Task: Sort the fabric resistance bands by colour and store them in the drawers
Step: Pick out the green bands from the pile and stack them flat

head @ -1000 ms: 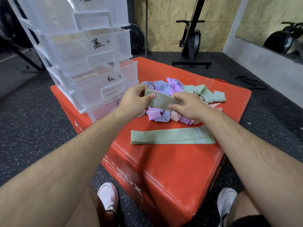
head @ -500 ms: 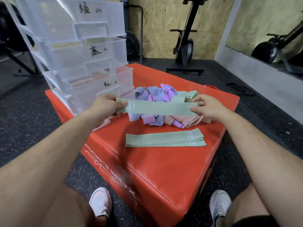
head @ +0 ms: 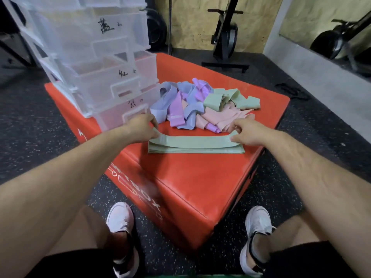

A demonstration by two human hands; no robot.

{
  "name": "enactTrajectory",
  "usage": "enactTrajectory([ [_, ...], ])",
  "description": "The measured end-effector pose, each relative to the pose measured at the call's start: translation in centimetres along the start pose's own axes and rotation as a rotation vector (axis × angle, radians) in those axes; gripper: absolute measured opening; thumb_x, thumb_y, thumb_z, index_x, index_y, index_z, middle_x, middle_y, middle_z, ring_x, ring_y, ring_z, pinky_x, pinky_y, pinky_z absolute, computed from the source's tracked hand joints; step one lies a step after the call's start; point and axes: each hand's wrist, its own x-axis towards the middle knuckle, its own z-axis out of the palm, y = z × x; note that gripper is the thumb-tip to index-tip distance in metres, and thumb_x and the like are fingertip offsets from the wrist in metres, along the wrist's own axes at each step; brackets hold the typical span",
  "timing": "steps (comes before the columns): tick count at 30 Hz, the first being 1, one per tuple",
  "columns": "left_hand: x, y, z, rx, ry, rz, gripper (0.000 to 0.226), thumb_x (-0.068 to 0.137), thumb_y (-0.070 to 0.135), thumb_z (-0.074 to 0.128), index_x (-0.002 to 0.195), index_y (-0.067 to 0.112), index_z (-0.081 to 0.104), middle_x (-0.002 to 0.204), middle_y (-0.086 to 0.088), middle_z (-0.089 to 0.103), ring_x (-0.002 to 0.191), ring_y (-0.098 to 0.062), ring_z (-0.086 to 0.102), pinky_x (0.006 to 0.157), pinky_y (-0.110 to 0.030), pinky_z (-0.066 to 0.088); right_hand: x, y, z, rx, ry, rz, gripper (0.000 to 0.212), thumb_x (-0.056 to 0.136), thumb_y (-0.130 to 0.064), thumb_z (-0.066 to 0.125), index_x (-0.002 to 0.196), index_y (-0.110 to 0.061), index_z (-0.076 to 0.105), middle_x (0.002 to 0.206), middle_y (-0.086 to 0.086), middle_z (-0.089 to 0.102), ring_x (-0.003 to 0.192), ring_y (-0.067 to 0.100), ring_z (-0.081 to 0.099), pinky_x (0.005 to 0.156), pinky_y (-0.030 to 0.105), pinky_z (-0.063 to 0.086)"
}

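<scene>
Pinching green band (head: 192,139) at both ends: left hand (head: 143,127) on left end, right hand (head: 244,131) on right, underside of each grip hidden. Drawer unit (head: 104,77) cut off at top, labels barely legible. Lowered from mid-air half a second ago onto flat green stack (head: 200,151) on red box (head: 190,177). Counted: three labelled drawer fronts, one mixed pile (head: 200,109); stack layers uncountable.

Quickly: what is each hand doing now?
Left hand: pinches the left end of the top flat green fabric band.
Right hand: pinches its right end.
</scene>
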Motion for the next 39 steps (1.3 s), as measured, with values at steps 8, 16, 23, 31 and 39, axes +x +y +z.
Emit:
enactTrajectory([
  [8, 0.1, -1.2, 1.6, 0.134, -0.004, 0.112, 0.021, 0.081, 0.022, 0.072, 0.102, 0.021, 0.07, 0.101, -0.004, 0.056, 0.103, -0.025, 0.057, 0.085, -0.027, 0.044, 0.3, 0.6, 0.9, -0.126, 0.049, -0.054, 0.033, 0.087, -0.028, 0.071, 0.118, -0.019, 0.066, 0.105, -0.002, 0.053, 0.108, 0.017, 0.04, 0.085, 0.025, 0.033],
  [16, -0.8, -2.2, 1.8, 0.117, -0.325, 0.346, 0.064, 0.069, 0.049, 0.082, 0.128, 0.041, 0.06, 0.125, 0.003, 0.055, 0.12, -0.016, 0.049, 0.109, -0.037, 0.037, -1.3, 0.4, 0.0, -0.142, -0.178, -0.113, 0.079, 0.068, -0.047, 0.086, 0.139, -0.034, 0.052, 0.136, -0.008, 0.052, 0.121, 0.014, 0.049, 0.101, 0.029, 0.039],
  [23, -0.5, -2.7, 2.1, 0.087, -0.286, 0.405, 0.052, 0.079, 0.025, 0.08, 0.126, 0.037, 0.063, 0.117, 0.006, 0.054, 0.113, -0.015, 0.051, 0.105, -0.032, 0.037, -1.8, 0.9, 0.2, -0.164, -0.154, -0.162, 0.066, 0.072, -0.042, 0.085, 0.132, -0.034, 0.059, 0.136, -0.005, 0.053, 0.123, 0.015, 0.049, 0.099, 0.026, 0.037],
  [31, -0.8, -2.9, 2.4, 0.096, -0.271, 0.394, 0.051, 0.083, 0.025, 0.076, 0.129, 0.039, 0.059, 0.12, 0.008, 0.053, 0.119, -0.016, 0.047, 0.11, -0.037, 0.035, -2.6, 1.0, 0.2, -0.159, -0.151, -0.179, 0.059, 0.078, -0.038, 0.082, 0.131, -0.037, 0.058, 0.136, -0.005, 0.054, 0.118, 0.016, 0.052, 0.1, 0.03, 0.041],
  [39, -1.2, -0.5, 2.1, 0.256, -0.215, 0.354, 0.055, 0.079, 0.051, 0.071, 0.13, 0.047, 0.051, 0.131, 0.009, 0.048, 0.127, -0.019, 0.042, 0.107, -0.049, 0.035, -2.8, -0.1, -0.4, -0.196, -0.135, -0.154, 0.066, 0.078, -0.059, 0.072, 0.137, -0.04, 0.052, 0.137, -0.005, 0.05, 0.132, 0.02, 0.039, 0.11, 0.035, 0.034],
])
